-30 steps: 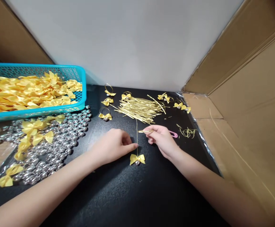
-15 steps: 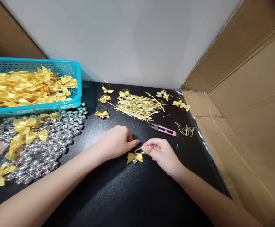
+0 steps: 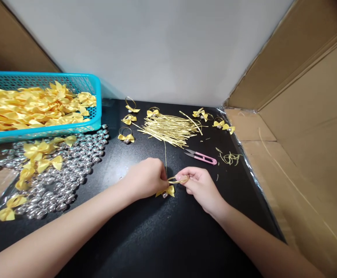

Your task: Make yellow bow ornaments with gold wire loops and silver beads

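My right hand pinches the far right of a loop of gold cord. My left hand is closed at the loop's left end, its thumb and fingertips on the cord just above a yellow ribbon bow. A small silver bead sits at the middle of the bow. One thin cord end runs up from the left fingers toward a pile of cut gold cords. The left fingers hide part of the bow and the join.
A blue basket of yellow bows stands at the left, behind many silver beads with loose bows on them. Pink thread snips and cord scraps lie at the right. Finished-looking bow loops surround the cord pile. Cardboard walls the right side.
My left hand has moved slightly right and down, closing on the cord at the bow and covering the bow's left part. The loop is held flatter between both hands.
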